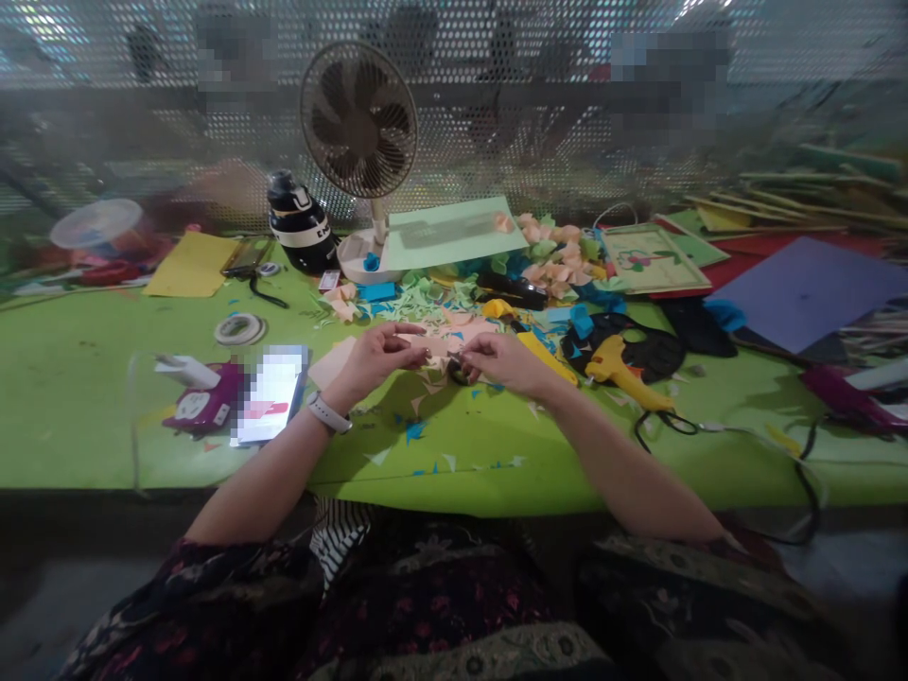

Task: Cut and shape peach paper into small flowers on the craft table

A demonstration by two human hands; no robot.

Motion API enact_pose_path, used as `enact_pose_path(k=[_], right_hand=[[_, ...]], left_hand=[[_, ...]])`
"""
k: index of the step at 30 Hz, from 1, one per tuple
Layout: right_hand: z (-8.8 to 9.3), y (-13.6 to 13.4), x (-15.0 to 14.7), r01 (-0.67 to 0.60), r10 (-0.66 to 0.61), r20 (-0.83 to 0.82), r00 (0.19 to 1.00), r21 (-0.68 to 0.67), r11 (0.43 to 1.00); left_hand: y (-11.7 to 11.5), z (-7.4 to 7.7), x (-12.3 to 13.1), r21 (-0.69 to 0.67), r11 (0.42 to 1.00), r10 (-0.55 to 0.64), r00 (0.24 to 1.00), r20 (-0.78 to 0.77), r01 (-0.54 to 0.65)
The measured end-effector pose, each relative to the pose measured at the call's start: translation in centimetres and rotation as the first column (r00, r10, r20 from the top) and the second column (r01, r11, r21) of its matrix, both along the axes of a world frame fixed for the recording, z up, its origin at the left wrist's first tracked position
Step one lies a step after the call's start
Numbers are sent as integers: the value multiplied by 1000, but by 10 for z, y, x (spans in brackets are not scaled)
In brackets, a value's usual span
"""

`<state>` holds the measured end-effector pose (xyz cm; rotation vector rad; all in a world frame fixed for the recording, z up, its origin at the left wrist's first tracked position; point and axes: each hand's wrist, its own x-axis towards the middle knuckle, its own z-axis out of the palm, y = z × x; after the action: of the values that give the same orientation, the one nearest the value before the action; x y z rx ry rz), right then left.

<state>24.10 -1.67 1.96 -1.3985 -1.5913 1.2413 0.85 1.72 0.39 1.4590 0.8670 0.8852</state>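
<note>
My left hand point(379, 359), with a pale wristband point(328, 413), is over the middle of the table, its thumb and fingertips drawn together. Facing it, my right hand point(505, 363) pinches thumb against fingers. Whatever is between the fingertips is too small to make out; peach paper point(464, 326) lies directly behind. Just under the right fingertips shows a dark loop like a scissors handle point(460, 371); I cannot tell whether it is held or lying there. Blue, peach and white paper scraps point(413, 430) are scattered around and in front of both hands.
Behind the hands stand a fan point(360, 121) and a black bottle point(302, 227). Folded paper pieces point(564, 255) are heaped nearby. A yellow glue gun point(628, 374) with its cord lies right; a lit phone point(270, 392), tape roll point(239, 328) and purple power strip point(205, 402) lie left.
</note>
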Motion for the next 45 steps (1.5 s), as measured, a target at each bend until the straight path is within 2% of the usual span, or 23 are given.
enact_pose_path(k=[3, 8, 13, 16, 20, 24, 31, 34, 37, 39, 41, 42, 45], right_hand=[[2, 0, -1, 32, -29, -50, 998, 54, 998], [1, -7, -9, -77, 82, -61, 995, 77, 994], [-2, -11, -14, -85, 87, -121, 989, 22, 996], [-4, -12, -18, -77, 76, -193, 978, 3, 997], [-6, -14, -20, -65, 66, -243, 968, 14, 998], [-4, -17, -21, -79, 86, -217, 972, 42, 996], [-5, -18, -21, -96, 107, -240, 965, 58, 994], [-9, -16, -21, -72, 87, -264, 961, 64, 995], [-11, -15, -20, -94, 108, -239, 965, 70, 993], [-10, -16, -18, -98, 119, -170, 978, 127, 987], [-9, -17, -15, -68, 88, -61, 994, 278, 958], [-9, -17, -14, -62, 68, -2, 998, 377, 924], [-13, -15, -11, -145, 44, 174, 984, 626, 766]], left_hand=[[-2, 1, 1, -35, 998, -53, 999, -7, 53], [-9, 5, 4, -33, 992, -126, 992, -26, 125], [-7, 5, 5, -35, 999, -1, 999, 48, 3], [-7, 5, 6, -107, 993, 69, 992, 102, -58], [-8, 4, 7, -277, 960, -5, 994, 107, 35], [-10, 5, 7, -303, 951, -40, 996, 82, 63], [-6, 7, 5, -356, 931, 167, 964, 207, -84], [-6, 7, 6, -397, 917, 106, 977, 187, -24], [-7, 6, 6, -349, 936, 4, 989, 146, 47], [-8, 6, 4, -312, 948, -24, 992, 126, 62], [-8, 7, 3, -309, 948, -41, 992, 121, 77], [-7, 7, 3, -313, 945, -55, 991, 122, 91], [-8, 8, 3, -329, 933, -110, 986, 122, 145]])
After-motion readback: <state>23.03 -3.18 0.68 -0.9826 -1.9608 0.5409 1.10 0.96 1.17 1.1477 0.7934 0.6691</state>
